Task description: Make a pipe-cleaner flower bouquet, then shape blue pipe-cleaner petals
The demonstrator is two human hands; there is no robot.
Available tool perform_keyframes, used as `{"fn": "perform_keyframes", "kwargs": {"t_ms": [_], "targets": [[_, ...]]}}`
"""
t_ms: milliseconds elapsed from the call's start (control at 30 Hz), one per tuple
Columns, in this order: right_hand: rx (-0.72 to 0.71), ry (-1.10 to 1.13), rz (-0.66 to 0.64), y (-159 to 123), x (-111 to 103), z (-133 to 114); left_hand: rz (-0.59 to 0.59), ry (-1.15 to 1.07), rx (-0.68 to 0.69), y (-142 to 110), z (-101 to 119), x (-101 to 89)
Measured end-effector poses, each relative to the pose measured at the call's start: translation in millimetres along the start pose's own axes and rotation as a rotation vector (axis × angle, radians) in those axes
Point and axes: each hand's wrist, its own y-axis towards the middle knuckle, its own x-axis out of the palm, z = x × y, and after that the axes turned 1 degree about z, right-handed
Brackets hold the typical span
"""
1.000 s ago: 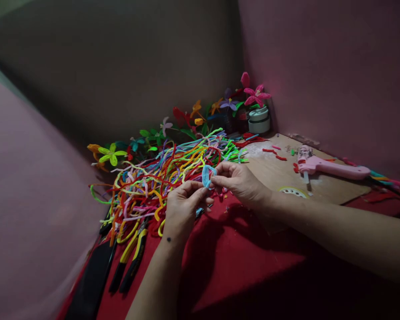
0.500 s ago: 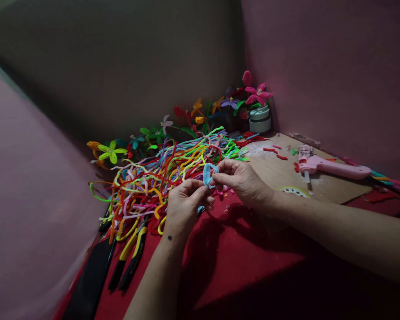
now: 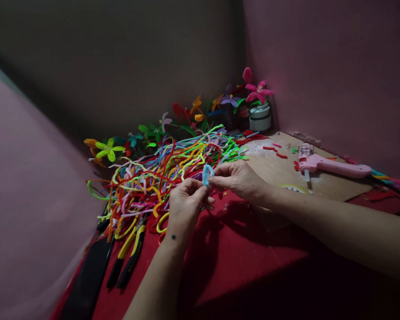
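A pink glue gun (image 3: 340, 165) lies on a board (image 3: 340, 189); pliers (image 3: 137, 248), on red cloth (image 3: 233, 258).

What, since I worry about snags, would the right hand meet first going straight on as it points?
Past the blue loop it holds, the right hand would probably meet the heap of fuzzy stems, though depth is unclear.

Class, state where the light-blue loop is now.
In the head view, the light-blue loop is near the centre, held between the left hand and the right hand.
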Motion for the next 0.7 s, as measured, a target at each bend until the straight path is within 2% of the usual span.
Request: {"fn": "perform_keyframes", "kwargs": {"t_ms": [300,500,567,700], "targets": [[-0.004,-0.081,-0.041,0.7,-1.1,2.8,0.035,-0.036,-0.016,-2.5,0.2,5.3],[-0.074,-0.138,0.022,-2.5,3.9,5.2,0.030,-0.080,0.033,-2.0,-0.5,7.3],[-0.114,-0.202,0.015,-3.5,5.1,6.0,0.023,-0.077,0.045,-1.7,-1.6,8.0],[-0.265,-0.458,0.105,-4.7,5.8,7.6,0.057,-0.026,0.032,-1.5,-4.3,9.0]]}}
